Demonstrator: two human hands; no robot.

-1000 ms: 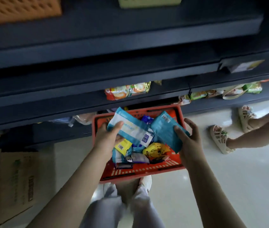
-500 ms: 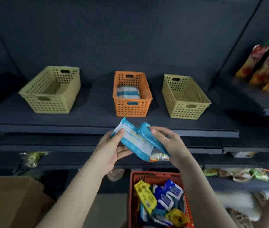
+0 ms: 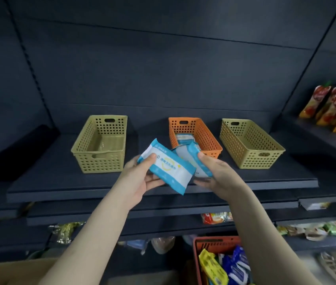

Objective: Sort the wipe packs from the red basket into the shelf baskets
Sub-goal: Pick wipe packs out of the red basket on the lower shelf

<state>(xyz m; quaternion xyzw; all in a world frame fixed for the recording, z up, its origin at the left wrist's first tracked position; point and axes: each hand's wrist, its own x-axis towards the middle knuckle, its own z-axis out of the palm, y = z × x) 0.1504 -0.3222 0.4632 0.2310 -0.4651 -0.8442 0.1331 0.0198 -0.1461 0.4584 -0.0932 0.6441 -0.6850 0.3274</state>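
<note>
My left hand point(image 3: 140, 177) grips a light-blue and white wipe pack point(image 3: 168, 169) in front of the dark shelf. My right hand point(image 3: 219, 176) grips a second light-blue wipe pack point(image 3: 193, 159), held just before the orange shelf basket point(image 3: 206, 138), which holds similar light-blue packs point(image 3: 183, 138). A yellow-green basket point(image 3: 101, 145) stands to its left and another yellow-green basket point(image 3: 251, 145) to its right; I see no packs in either. The red basket point(image 3: 214, 243) sits low at the bottom with several yellow and dark-blue packs point(image 3: 234, 266) in it.
The dark shelf board point(image 3: 60, 182) carries the three baskets. Red snack bags point(image 3: 335, 108) stand on a shelf at the right. Lower shelves hold assorted snack packets point(image 3: 216, 218). A cardboard box point(image 3: 2, 272) sits at the bottom left.
My view has tilted up from the red basket to the shelf. Both hands have lifted the two light-blue packs up and forward, close to the orange basket.
</note>
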